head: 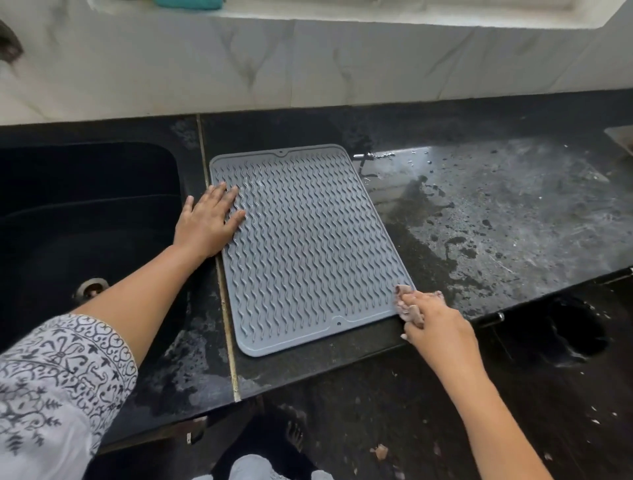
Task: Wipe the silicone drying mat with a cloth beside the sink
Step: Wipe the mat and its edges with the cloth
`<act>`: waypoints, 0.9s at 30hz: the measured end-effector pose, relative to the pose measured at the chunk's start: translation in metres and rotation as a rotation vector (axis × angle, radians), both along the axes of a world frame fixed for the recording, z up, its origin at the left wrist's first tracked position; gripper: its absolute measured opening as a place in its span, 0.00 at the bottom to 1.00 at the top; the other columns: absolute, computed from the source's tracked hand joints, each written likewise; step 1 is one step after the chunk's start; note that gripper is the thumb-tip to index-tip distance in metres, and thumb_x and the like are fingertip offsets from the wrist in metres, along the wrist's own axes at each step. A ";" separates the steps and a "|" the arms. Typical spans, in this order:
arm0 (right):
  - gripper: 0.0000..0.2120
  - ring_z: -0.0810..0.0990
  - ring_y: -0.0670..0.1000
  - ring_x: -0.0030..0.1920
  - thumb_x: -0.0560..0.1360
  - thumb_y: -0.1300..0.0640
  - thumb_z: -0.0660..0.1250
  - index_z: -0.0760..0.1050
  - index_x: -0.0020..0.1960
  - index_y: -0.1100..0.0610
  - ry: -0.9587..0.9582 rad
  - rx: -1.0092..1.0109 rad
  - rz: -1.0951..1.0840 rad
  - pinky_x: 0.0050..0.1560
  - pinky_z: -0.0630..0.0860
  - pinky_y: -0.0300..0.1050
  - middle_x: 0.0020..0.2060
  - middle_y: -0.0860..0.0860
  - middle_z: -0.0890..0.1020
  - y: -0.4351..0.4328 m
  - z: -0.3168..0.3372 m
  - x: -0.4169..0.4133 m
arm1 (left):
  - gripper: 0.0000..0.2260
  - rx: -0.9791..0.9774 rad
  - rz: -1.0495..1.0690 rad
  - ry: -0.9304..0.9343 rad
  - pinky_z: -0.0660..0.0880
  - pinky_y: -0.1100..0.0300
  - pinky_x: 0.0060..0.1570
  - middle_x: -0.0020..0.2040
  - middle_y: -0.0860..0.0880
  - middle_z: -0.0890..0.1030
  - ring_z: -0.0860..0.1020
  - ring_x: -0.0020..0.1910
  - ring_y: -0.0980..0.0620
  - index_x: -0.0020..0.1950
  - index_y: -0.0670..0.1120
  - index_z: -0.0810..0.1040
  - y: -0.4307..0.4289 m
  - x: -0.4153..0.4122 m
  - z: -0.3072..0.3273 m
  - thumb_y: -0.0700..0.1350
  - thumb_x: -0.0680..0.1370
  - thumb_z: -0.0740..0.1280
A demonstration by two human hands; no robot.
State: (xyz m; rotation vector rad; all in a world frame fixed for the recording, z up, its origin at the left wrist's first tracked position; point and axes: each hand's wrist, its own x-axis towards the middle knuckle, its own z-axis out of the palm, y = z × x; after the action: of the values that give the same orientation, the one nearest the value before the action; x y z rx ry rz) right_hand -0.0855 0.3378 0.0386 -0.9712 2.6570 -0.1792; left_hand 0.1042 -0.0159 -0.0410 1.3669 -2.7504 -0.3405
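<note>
Black stone surface (496, 212) runs along a pale veined wall (308, 61). A teal item (188, 3) sits on the ledge above and is cut off by the frame.

Far left: black sink (85, 212) set into the surface, metal drain (91, 287) visible at its bottom. A patterned white sleeve (58, 377) covers the left upper arm, which reaches across the sink.

Left hand (205, 219): open and flat, fingers straight and together, lying on the left edge of the mat (308, 246). It holds nothing.

The mat is grey with wavy ribs. It lies flat on the surface just right of the sink, slightly skewed to the surface edge, with a brass-coloured joint strip (219, 274) along its left side.

Right hand (435, 325): fingers curled round a bunched pale cloth (405, 290), which is on the mat's near right corner.

Right of the mat: the surface is wet, with streaks and droplets (445, 192).
</note>
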 end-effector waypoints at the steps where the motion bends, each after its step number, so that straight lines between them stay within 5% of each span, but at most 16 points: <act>1: 0.19 0.77 0.54 0.56 0.73 0.55 0.65 0.74 0.64 0.49 -0.019 0.017 -0.079 0.52 0.72 0.45 0.58 0.50 0.80 -0.004 0.003 -0.006 | 0.27 0.008 -0.004 0.008 0.43 0.47 0.73 0.79 0.52 0.50 0.48 0.77 0.54 0.78 0.55 0.50 0.000 -0.001 0.000 0.63 0.80 0.47; 4: 0.12 0.75 0.56 0.44 0.74 0.53 0.64 0.78 0.56 0.51 -0.054 0.037 -0.189 0.43 0.69 0.46 0.42 0.54 0.80 -0.026 0.015 -0.018 | 0.27 0.075 -0.019 0.060 0.45 0.47 0.73 0.78 0.52 0.53 0.50 0.77 0.53 0.77 0.55 0.54 -0.005 -0.001 0.004 0.62 0.80 0.51; 9: 0.11 0.81 0.48 0.39 0.73 0.53 0.68 0.80 0.55 0.48 -0.314 -0.317 -0.139 0.39 0.78 0.44 0.39 0.49 0.83 -0.110 0.044 0.001 | 0.24 0.049 -0.112 0.182 0.60 0.49 0.71 0.73 0.49 0.68 0.64 0.72 0.50 0.75 0.50 0.63 -0.039 0.012 0.014 0.54 0.79 0.61; 13: 0.17 0.82 0.44 0.36 0.73 0.54 0.68 0.76 0.61 0.45 -0.380 -0.466 -0.010 0.38 0.81 0.39 0.39 0.49 0.83 -0.214 0.043 0.026 | 0.28 0.009 -0.147 0.086 0.50 0.49 0.73 0.77 0.52 0.58 0.55 0.76 0.52 0.77 0.50 0.57 -0.072 0.012 0.016 0.54 0.80 0.61; 18: 0.15 0.79 0.53 0.52 0.74 0.55 0.65 0.77 0.60 0.54 -0.194 -0.501 0.208 0.54 0.75 0.46 0.51 0.54 0.81 -0.338 0.014 0.054 | 0.27 0.096 -0.212 -0.034 0.43 0.50 0.73 0.78 0.54 0.51 0.48 0.77 0.55 0.78 0.51 0.50 -0.111 0.007 0.014 0.57 0.81 0.53; 22: 0.25 0.60 0.57 0.72 0.75 0.46 0.59 0.67 0.70 0.51 0.035 -0.211 0.394 0.69 0.58 0.54 0.71 0.55 0.68 -0.376 -0.047 0.071 | 0.25 0.119 -0.216 0.008 0.41 0.51 0.73 0.79 0.54 0.48 0.45 0.77 0.56 0.78 0.51 0.47 -0.110 0.008 0.002 0.54 0.82 0.49; 27: 0.26 0.57 0.57 0.74 0.78 0.45 0.54 0.62 0.73 0.53 0.111 -0.227 0.445 0.73 0.53 0.56 0.73 0.56 0.64 -0.375 -0.066 0.067 | 0.24 0.090 -0.170 0.051 0.36 0.53 0.73 0.78 0.55 0.48 0.44 0.76 0.58 0.78 0.51 0.48 -0.105 0.006 0.001 0.53 0.83 0.48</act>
State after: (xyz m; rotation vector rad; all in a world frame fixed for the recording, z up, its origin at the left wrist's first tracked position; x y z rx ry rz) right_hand -0.0183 -0.0374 -0.0271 -1.6580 2.4719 -0.3367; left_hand 0.1105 -0.1207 -0.0402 1.1268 -2.8474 -0.5051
